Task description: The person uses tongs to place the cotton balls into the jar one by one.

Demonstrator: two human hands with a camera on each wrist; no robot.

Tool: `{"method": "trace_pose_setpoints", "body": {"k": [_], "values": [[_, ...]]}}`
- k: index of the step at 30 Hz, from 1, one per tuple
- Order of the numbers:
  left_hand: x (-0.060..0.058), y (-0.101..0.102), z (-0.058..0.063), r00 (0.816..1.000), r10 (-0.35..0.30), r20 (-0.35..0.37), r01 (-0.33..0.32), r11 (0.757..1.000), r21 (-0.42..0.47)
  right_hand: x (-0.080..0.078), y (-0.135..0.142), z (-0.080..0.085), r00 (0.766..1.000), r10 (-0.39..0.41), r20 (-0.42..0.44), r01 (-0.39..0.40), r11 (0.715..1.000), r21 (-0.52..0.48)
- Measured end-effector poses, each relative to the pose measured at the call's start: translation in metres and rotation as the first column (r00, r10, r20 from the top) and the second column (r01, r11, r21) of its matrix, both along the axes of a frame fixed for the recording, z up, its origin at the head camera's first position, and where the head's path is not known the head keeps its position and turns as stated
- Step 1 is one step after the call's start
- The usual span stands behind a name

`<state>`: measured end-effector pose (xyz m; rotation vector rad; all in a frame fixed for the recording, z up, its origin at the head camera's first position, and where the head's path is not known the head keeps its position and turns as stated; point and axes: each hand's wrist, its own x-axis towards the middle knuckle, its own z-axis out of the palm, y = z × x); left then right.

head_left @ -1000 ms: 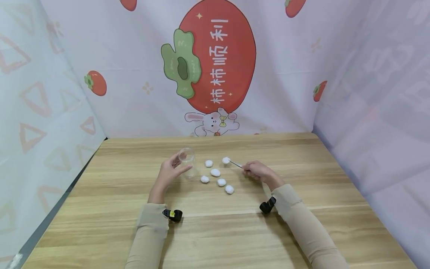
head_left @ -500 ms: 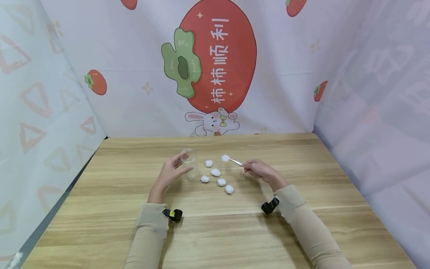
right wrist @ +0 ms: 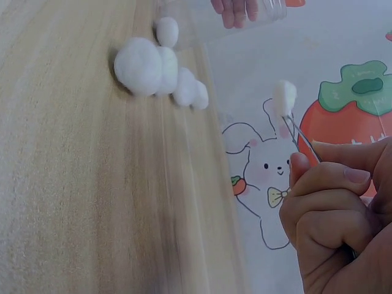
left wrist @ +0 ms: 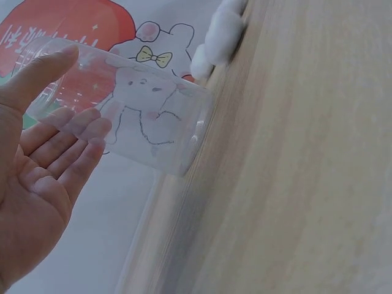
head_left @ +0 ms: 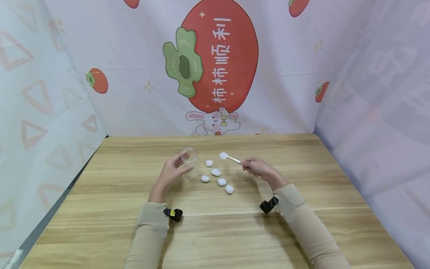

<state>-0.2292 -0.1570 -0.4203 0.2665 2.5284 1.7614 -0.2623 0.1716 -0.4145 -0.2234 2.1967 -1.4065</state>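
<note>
A clear, open-topped jar point(head_left: 191, 168) stands upright on the wooden table. My left hand point(head_left: 169, 172) grips it near the top, thumb on one side and fingers on the other, as the left wrist view also shows around the jar point(left wrist: 153, 113). Metal tweezers point(head_left: 234, 160) are pinched in my right hand point(head_left: 260, 170). A white cotton ball point(head_left: 223, 155) sits between their tips, lifted off the table; the right wrist view shows this cotton ball point(right wrist: 284, 98) in the air. Several more cotton balls point(head_left: 215, 172) lie on the table between the hands. No cotton is visible inside the jar.
The wooden table point(head_left: 215, 239) reaches back to a white cloth backdrop point(head_left: 134, 104) printed with persimmons and a rabbit. Cloth also hangs at the left and right sides. Each sleeve carries a small black wrist camera point(head_left: 268, 205).
The tweezers have lifted the cotton ball off the table and carried it slightly left and away. My left hand and the jar have barely moved; the other cotton balls stay where they were.
</note>
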Motion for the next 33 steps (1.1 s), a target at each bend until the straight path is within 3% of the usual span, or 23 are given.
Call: {"method": "trace_pose_setpoints", "body": {"k": [10,14,22,29,33], "values": [[-0.014,-0.008,-0.026,1.0,0.027,-0.002,-0.027,0.999,0.024,0.0,-0.003,0.006,1.0,-0.001,-0.01,0.001,1.0,-0.008],[-0.014,-0.007,-0.023,1.0,0.025,-0.006,-0.025,0.999,0.02,0.0,-0.005,0.009,1.0,0.0,-0.017,0.0,1.0,-0.01],[-0.003,-0.002,-0.004,1.0,0.012,-0.004,-0.012,1.0,0.004,0.0,-0.006,0.013,1.0,-0.002,-0.013,0.002,1.0,-0.013],[-0.014,-0.006,-0.023,1.0,0.012,-0.021,-0.011,1.0,0.025,0.0,-0.006,0.016,1.0,-0.008,0.001,0.008,0.999,-0.035],[-0.016,-0.007,-0.028,0.999,0.011,-0.033,-0.01,1.0,0.029,0.0,-0.007,0.019,1.0,0.0,0.003,0.0,0.999,-0.044]]}}
